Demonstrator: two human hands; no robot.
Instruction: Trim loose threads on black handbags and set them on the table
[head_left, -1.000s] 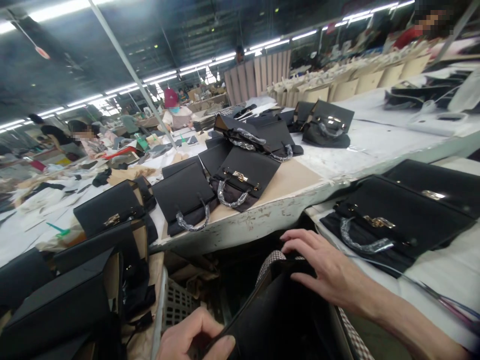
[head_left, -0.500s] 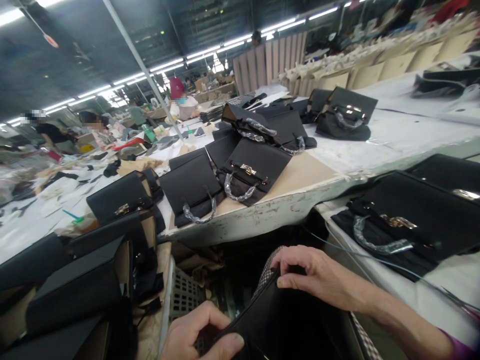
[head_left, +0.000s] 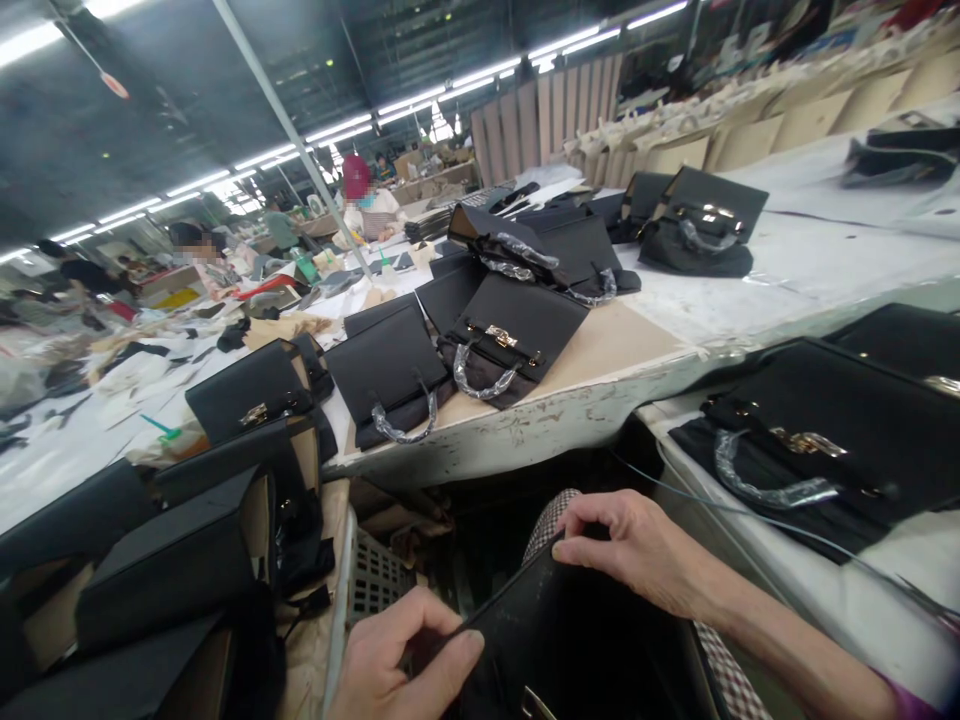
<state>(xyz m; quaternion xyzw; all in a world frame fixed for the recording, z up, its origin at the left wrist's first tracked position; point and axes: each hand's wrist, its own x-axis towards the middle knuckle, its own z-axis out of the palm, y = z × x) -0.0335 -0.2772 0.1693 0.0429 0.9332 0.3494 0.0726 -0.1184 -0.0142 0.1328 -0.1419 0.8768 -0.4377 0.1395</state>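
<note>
plainly, a black bag (head_left: pixel 517 640) sits low in front of the person, against checked cloth (head_left: pixel 731 675), its rim stretched between two bare hands. the left hand (head_left: pixel 409 655) pinches that rim between thumb and bent forefinger; the right hand (head_left: pixel 637 550) pinches it farther along, thumb against curled fingers — a purple cuff (head_left: pixel 911 697) shows at that forearm. a strip of gold metal (head_left: pixel 536 703) shows on the bag at the bottom of the view. just beyond the left hand stands a grey slotted crate (head_left: pixel 371 575), and left of it a row of bags (head_left: pixel 172 560) leans close together. ahead, a cluster of bags (head_left: pixel 525 320) rests on a pale worktable (head_left: pixel 810 265). to the right lies a clasped bag (head_left: pixel 877 400), its handle (head_left: pixel 772 490) wrapped in clear film, with a thin cord (head_left: pixel 750 515) passing near. farther back, a co-worker (head_left: pixel 371 215) wears a dark red cap (head_left: pixel 357 176).
</note>
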